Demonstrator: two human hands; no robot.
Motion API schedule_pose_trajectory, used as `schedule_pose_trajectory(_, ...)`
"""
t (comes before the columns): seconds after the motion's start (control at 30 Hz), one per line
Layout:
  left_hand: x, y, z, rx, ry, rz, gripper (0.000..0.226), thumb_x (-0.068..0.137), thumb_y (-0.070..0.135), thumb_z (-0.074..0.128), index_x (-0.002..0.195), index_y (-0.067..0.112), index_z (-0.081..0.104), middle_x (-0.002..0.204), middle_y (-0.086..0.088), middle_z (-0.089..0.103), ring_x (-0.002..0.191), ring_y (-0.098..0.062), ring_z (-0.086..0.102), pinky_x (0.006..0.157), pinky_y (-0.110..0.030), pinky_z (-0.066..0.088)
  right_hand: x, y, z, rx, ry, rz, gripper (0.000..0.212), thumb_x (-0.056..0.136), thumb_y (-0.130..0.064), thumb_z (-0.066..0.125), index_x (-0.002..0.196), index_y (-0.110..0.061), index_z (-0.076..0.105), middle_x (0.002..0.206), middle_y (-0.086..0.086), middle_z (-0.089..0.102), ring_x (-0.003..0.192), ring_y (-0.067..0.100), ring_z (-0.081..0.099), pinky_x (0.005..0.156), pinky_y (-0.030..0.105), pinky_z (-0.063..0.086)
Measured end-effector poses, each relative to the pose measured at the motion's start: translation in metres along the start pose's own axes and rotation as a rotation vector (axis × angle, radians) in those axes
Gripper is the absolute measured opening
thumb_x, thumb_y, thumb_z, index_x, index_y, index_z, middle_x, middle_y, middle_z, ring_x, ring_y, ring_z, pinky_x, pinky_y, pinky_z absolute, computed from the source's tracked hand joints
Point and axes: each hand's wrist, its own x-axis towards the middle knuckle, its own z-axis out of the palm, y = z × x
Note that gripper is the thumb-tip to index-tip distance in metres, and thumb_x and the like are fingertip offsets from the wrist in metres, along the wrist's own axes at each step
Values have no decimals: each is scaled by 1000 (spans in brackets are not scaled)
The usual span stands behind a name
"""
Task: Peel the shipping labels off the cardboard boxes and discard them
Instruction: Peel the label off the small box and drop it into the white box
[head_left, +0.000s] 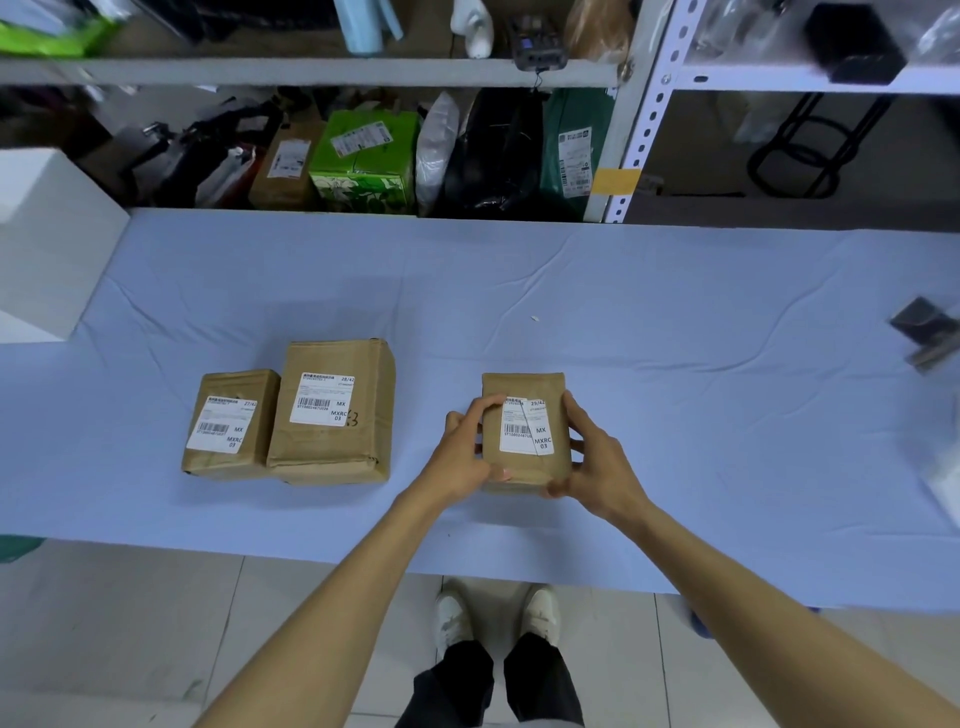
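A: Whereabouts of the small brown cardboard box (522, 385)?
B: Toward six o'clock on the pale-blue-covered table (675, 364), clasped by the left hand (465, 452) at nine and the right hand (592, 457) at three, fingers curled round its edges. Probably steadying it for peeling.
A: And the white shipping label (527, 428)?
B: Stuck on top, creased; left forefinger at its eleven o'clock corner, likely seeking an edge. Squat brown box (208, 400) and taller brown box (332, 358) waiting at nine o'clock, labels on.
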Motion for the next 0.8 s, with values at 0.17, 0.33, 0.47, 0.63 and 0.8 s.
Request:
schedule_pose_trajectory(0.17, 3, 2, -1, 16, -12, -11, 88, 70, -2, 77, 134, 38, 33, 119, -5, 32, 103, -18, 51, 76, -18, 51, -2, 2, 2, 5, 17, -8, 119, 61, 11, 78, 152, -25, 12, 132, -13, 44, 118, 11, 47, 68, 13, 54)
schedule_pose_trajectory(0.33, 3, 1, -1, 25, -14, -7, 87, 70, -2, 78, 133, 39, 33, 119, -3, 32, 102, -17, 51, 73, -18, 53, -3, 2, 2, 13, 18, -19, 118, 61, 12, 78, 152, -24, 12, 136, -11, 43, 118, 10, 47, 66, 10, 52)
schedule_pose_trajectory(0.47, -1, -3, 0, 17, -3, 15, 86, 73, 1, 78, 135, 42, 35, 120, 0, 33, 104, -17, 51, 76, -17, 52, -2, 3, 2, -4, 15, -16, 120, 61, 10, 80, 153, -24, 11, 134, -11, 44, 119, 11, 48, 67, 11, 53)
schedule_pose_trajectory(0.63, -1, -6, 3, 29, 0, 44, 83, 74, 0, 78, 135, 40, 37, 121, -1, 33, 109, -16, 50, 78, -9, 49, -1, 4, 1, -4, 12, -12, 120, 60, 10, 80, 153, -24, 12, 132, -12, 45, 118, 11, 48, 68, 12, 53)
schedule_pose_trajectory(0.8, 0, -7, 2, 61, -17, 41, 81, 77, 3, 77, 137, 42, 37, 121, -1, 32, 111, -16, 48, 90, -17, 48, 0, 6, 1, -13, 11, -10, 121, 59, 10, 80, 153, -23, 12, 137, -9, 46, 119, 12, 50, 70, 11, 54)
